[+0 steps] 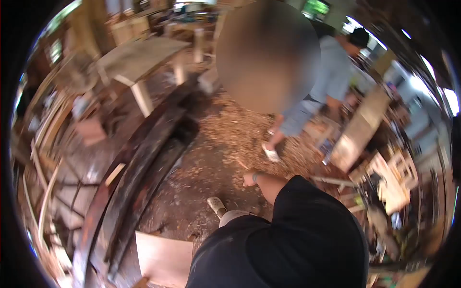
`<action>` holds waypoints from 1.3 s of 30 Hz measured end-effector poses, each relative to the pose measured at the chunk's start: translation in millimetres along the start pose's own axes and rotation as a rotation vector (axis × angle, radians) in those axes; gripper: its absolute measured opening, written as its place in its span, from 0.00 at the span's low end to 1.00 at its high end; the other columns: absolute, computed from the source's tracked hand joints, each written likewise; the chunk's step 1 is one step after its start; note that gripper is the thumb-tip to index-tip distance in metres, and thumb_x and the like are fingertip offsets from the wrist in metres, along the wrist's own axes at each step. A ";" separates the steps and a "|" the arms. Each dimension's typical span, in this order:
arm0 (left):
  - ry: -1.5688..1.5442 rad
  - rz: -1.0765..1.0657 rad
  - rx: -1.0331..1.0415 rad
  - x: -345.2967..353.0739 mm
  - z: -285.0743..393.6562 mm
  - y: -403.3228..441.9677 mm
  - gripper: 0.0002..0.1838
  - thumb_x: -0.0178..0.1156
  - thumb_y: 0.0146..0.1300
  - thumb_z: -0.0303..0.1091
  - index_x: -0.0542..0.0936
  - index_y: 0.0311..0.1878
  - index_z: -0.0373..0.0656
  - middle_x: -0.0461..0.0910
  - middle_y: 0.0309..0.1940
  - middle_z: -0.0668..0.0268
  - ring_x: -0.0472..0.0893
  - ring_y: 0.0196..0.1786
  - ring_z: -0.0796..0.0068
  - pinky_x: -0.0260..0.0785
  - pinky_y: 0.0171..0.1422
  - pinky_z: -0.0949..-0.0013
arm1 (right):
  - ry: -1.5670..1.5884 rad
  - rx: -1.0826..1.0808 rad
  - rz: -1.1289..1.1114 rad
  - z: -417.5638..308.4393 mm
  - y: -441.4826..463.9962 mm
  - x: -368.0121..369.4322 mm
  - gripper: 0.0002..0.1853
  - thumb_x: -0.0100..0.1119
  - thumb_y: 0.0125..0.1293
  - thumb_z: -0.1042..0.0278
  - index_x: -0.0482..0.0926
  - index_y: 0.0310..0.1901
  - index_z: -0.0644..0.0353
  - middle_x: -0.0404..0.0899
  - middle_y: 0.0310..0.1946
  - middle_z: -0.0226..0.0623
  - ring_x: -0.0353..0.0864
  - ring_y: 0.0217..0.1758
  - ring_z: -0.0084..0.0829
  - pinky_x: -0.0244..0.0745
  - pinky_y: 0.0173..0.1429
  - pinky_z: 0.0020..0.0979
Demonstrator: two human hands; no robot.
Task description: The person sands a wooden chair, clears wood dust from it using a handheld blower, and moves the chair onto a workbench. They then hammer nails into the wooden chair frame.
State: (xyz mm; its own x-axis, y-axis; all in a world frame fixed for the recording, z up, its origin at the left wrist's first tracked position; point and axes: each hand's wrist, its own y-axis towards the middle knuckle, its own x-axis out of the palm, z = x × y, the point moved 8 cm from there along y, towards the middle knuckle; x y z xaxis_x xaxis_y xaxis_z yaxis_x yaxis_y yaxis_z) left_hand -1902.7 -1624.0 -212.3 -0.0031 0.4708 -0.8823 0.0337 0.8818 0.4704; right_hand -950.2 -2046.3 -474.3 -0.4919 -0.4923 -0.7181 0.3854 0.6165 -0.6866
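My right hand (249, 178), a band at its wrist, reaches forward over the floor on my bare forearm. Its fingers look closed, and a thin pinkish shape sticks out ahead of them; blur hides whether it is a small stick or a finger. A pale, flat wooden board (164, 261) is low on my left side, partly covered by my black shirt. At the board's bottom edge, a tan shape may be part of my left hand (140, 282), but its fingers cannot be made out.
Long dark timbers (144, 177) lie to my left, a small wood strip (115, 174) on them. A wooden table (141, 57) stands beyond. Wood shavings (240, 129) cover the floor near a person (331, 67) in grey. A plank (360, 129) and wooden parts (391, 185) lie right.
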 end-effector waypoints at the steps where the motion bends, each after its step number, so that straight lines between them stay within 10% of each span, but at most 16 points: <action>1: -0.038 -0.014 0.087 10.6 42.2 2.2 0.22 0.56 0.69 0.26 0.80 0.66 0.45 0.78 0.65 0.49 0.76 0.61 0.52 0.69 0.68 0.56 | 0.051 0.062 -0.067 19.5 -26.7 8.4 0.26 0.64 0.68 0.44 0.90 0.41 0.65 0.89 0.37 0.50 0.89 0.45 0.50 0.79 0.53 0.50; 10: -0.375 -0.725 0.947 108.3 377.2 -101.0 0.16 0.60 0.73 0.33 0.82 0.60 0.39 0.83 0.58 0.49 0.82 0.47 0.53 0.74 0.56 0.56 | 0.638 0.245 0.134 73.3 -156.5 100.7 0.28 0.61 0.71 0.40 0.87 0.54 0.59 0.88 0.50 0.47 0.86 0.55 0.47 0.78 0.60 0.49; 11: -0.376 -0.820 1.048 113.1 415.9 -119.0 0.16 0.60 0.73 0.34 0.83 0.59 0.38 0.84 0.58 0.49 0.82 0.45 0.53 0.75 0.55 0.56 | 0.689 0.124 0.301 67.9 -172.0 101.9 0.26 0.59 0.75 0.43 0.89 0.37 0.61 0.87 0.33 0.47 0.85 0.39 0.46 0.77 0.51 0.52; 14: -0.415 -1.025 1.339 112.6 532.7 -177.7 0.16 0.61 0.74 0.37 0.84 0.57 0.36 0.85 0.55 0.48 0.84 0.40 0.54 0.76 0.51 0.56 | 0.671 0.135 0.308 66.4 -232.0 125.3 0.26 0.58 0.74 0.41 0.89 0.45 0.61 0.88 0.42 0.51 0.87 0.49 0.51 0.77 0.56 0.52; 16: -0.620 -1.117 1.493 105.1 603.9 -219.1 0.18 0.65 0.72 0.37 0.83 0.57 0.35 0.85 0.55 0.52 0.86 0.57 0.54 0.77 0.63 0.55 | 0.693 0.172 0.255 84.9 -255.5 162.7 0.26 0.61 0.72 0.41 0.88 0.52 0.57 0.88 0.49 0.51 0.86 0.56 0.52 0.78 0.59 0.51; 19: -0.672 -1.367 1.240 69.9 682.9 -259.2 0.21 0.69 0.69 0.41 0.83 0.56 0.34 0.87 0.51 0.50 0.87 0.56 0.56 0.77 0.63 0.57 | 0.715 0.279 0.270 117.6 -304.9 238.9 0.22 0.65 0.68 0.45 0.90 0.48 0.56 0.89 0.47 0.50 0.87 0.54 0.50 0.79 0.58 0.47; 25: -0.238 -1.407 1.481 28.6 756.0 -306.2 0.22 0.68 0.71 0.44 0.83 0.56 0.32 0.88 0.53 0.49 0.87 0.59 0.58 0.77 0.64 0.59 | 1.018 0.821 0.073 199.2 -366.6 447.5 0.31 0.68 0.61 0.37 0.90 0.48 0.62 0.89 0.48 0.54 0.88 0.55 0.50 0.81 0.60 0.44; 30: -0.018 -1.273 1.554 -9.7 806.1 -328.0 0.21 0.66 0.72 0.45 0.84 0.55 0.36 0.88 0.53 0.50 0.87 0.58 0.59 0.77 0.64 0.61 | 1.024 0.744 0.001 215.9 -388.0 416.0 0.30 0.61 0.69 0.40 0.88 0.54 0.60 0.89 0.52 0.49 0.88 0.53 0.48 0.81 0.58 0.46; 33: -0.357 -1.371 1.607 10.1 838.4 -349.5 0.19 0.64 0.75 0.46 0.85 0.56 0.39 0.88 0.51 0.54 0.88 0.53 0.63 0.78 0.60 0.60 | 2.098 0.835 0.436 215.0 -358.0 383.0 0.34 0.49 0.77 0.35 0.80 0.65 0.59 0.87 0.57 0.42 0.88 0.51 0.45 0.80 0.60 0.50; 39: -0.450 -1.597 1.599 -38.3 893.3 -385.9 0.20 0.63 0.76 0.46 0.84 0.57 0.39 0.88 0.54 0.54 0.87 0.55 0.61 0.77 0.62 0.60 | 2.635 0.074 0.460 209.1 -343.9 230.8 0.47 0.33 0.74 0.20 0.72 0.72 0.57 0.82 0.62 0.45 0.85 0.55 0.47 0.75 0.67 0.54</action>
State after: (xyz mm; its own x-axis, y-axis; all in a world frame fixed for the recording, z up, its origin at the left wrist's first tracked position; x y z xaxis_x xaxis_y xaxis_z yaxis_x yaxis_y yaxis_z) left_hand -1022.7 -2007.6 -376.7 -0.6828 -0.5715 -0.4552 0.7197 -0.4190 -0.5536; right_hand -1033.0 -2500.4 -427.6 0.1504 0.7847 0.6013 0.6357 0.3891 -0.6667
